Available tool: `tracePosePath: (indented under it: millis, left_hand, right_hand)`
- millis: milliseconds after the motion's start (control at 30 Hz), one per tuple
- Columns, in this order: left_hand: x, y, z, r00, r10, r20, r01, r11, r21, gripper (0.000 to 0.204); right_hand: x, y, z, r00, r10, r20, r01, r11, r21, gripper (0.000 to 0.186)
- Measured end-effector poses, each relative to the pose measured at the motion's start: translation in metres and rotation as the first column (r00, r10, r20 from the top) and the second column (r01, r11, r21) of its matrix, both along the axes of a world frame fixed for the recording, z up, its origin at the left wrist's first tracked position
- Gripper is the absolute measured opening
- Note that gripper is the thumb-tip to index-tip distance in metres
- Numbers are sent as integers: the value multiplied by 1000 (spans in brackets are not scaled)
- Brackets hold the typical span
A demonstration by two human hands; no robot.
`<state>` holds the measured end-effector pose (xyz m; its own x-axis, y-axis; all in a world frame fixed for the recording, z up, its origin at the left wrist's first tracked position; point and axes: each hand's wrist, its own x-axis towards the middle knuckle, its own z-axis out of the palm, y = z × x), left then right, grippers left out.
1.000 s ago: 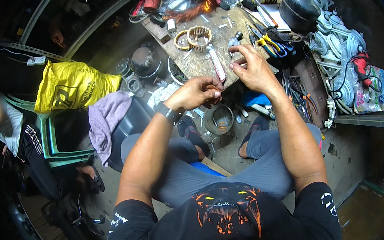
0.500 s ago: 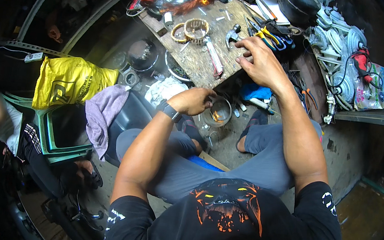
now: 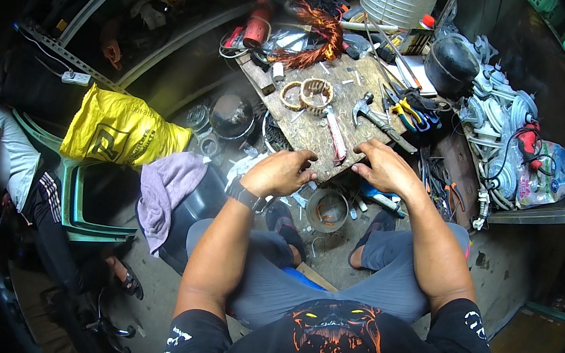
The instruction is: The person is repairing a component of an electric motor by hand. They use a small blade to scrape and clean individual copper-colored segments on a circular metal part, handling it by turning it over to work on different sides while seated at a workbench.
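Right hand [image 3: 388, 171] now nearer left hand [image 3: 279, 173], both loosely spread, white-red strip [image 3: 335, 134] between, its long axis bodyward

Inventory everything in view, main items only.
Wooden board: 1, brown, centre
Rings: 2, tan, on board
Hammer: 1, black and silver, on board
Copper wire: bundle, orange, board's far end
Cylinder: 1, red, upper left
Hand tools: several, mixed, board's right
Container: 1, white, top
Open can: 1, grey, floor
Sack: 1, yellow, left
Towel: 1, purple, left
Plastic parts: pile, whitish, right
Corded tool: 1, red, right
Person: 1, pale top, far left
Left hand: 1, bare, near board
Right hand: 1, bare, near board
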<state>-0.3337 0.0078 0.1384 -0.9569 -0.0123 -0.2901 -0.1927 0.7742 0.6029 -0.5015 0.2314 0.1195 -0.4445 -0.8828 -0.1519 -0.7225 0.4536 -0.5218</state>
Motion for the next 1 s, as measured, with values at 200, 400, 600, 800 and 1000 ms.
tracePosePath:
  millis: [200, 400, 600, 800, 1000]
  left_hand:
    - [6, 0, 29, 997, 1, -73, 1, 999, 38, 45]
    - [1, -9, 26, 995, 37, -94, -48, 992, -117, 44]
    - [0, -20, 28, 981, 129, -148, -147, 982, -119, 45]
    - [3, -23, 21, 945, 192, -264, -225, 969, -104, 47]
    - [-6, -3, 7, 896, 97, -432, -108, 994, -1, 44]
  right_hand:
    - [-32, -37, -28, 888, -274, 370, 357, 918, -175, 56]
    - [-114, -124, -60, 662, -420, 621, 640, 748, -177, 50]
    - [-81, -159, -76, 792, -323, 518, 552, 742, -381, 40]
    - [-9, -129, -18, 888, -188, 420, 348, 871, -347, 38]
    - [40, -74, 15, 916, 23, 400, 112, 944, -310, 47]
